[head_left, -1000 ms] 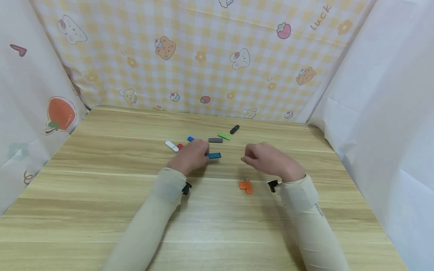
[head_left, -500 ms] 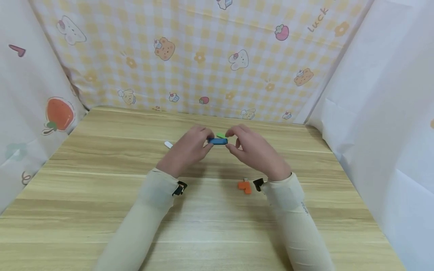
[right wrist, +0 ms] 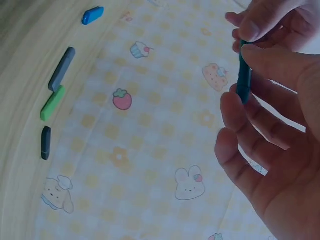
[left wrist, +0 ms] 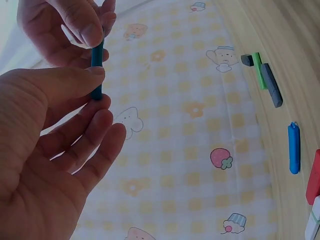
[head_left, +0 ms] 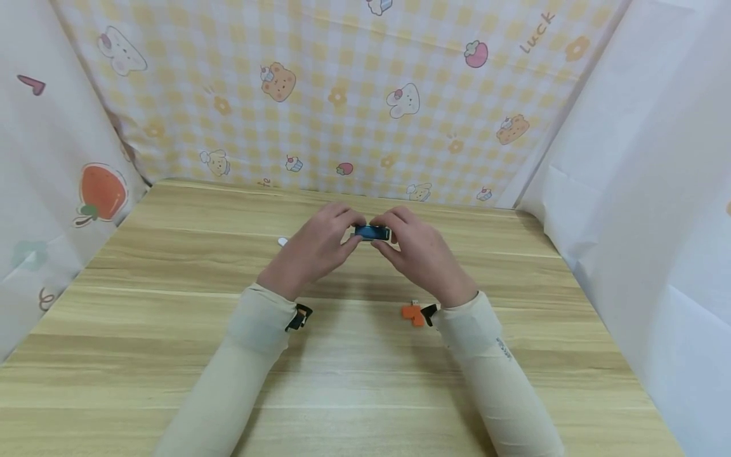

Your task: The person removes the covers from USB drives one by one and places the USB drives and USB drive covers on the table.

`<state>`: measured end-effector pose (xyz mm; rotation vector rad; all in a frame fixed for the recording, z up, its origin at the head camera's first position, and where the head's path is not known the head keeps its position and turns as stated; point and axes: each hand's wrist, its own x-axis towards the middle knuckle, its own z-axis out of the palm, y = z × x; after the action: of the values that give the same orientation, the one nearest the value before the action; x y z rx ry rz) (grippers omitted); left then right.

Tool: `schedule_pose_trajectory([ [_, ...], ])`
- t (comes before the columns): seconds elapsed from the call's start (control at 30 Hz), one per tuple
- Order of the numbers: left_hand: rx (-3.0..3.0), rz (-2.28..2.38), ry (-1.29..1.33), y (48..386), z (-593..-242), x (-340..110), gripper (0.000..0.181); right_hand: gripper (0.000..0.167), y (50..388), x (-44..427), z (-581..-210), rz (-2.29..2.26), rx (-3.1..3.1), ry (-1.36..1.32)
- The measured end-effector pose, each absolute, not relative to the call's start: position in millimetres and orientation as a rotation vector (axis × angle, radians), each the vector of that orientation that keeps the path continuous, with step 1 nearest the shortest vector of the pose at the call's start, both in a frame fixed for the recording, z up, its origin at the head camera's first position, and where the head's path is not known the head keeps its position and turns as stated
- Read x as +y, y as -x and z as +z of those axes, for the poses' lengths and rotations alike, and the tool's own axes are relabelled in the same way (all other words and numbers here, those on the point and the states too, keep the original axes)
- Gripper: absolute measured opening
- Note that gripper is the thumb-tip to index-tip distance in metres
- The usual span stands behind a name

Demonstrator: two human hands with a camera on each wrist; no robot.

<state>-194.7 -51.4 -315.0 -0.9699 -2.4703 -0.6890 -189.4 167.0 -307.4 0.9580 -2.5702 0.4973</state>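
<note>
A teal-blue USB stick point(head_left: 372, 233) is held level above the table, between both hands. My left hand point(head_left: 313, 251) pinches its left end between thumb and fingers. From the other side, my right hand point(head_left: 419, 254) grips it with thumb and fingertips. In the left wrist view the stick point(left wrist: 97, 62) shows edge-on, and the fingers of the two hands nearly meet along it. The right wrist view shows the same stick point(right wrist: 243, 75) under the right thumb. Fingers cover parts of it, and no metal plug can be made out.
An orange T-shaped USB stick point(head_left: 411, 313) lies nearer, by the right wrist. Behind the hands lie sticks in blue point(left wrist: 294, 149), red point(left wrist: 314, 177), white point(left wrist: 313, 220), grey point(left wrist: 272, 85), green point(left wrist: 259, 71) and black point(left wrist: 247, 60). A patterned cloth point(head_left: 337, 127) hangs behind the table.
The left hand has carried the teal-blue stick up and away from me. My right hand, earlier apart from it, has come leftward and now grips its right part.
</note>
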Motion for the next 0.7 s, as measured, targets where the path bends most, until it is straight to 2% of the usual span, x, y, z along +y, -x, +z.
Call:
schedule_pose_trajectory([
  [0.7,-2.415,-0.659,0.989,191.6,-314.6,-50.5,0.02,0.022,190.9,169.4,-308.4,0.496,-2.507,-0.945],
])
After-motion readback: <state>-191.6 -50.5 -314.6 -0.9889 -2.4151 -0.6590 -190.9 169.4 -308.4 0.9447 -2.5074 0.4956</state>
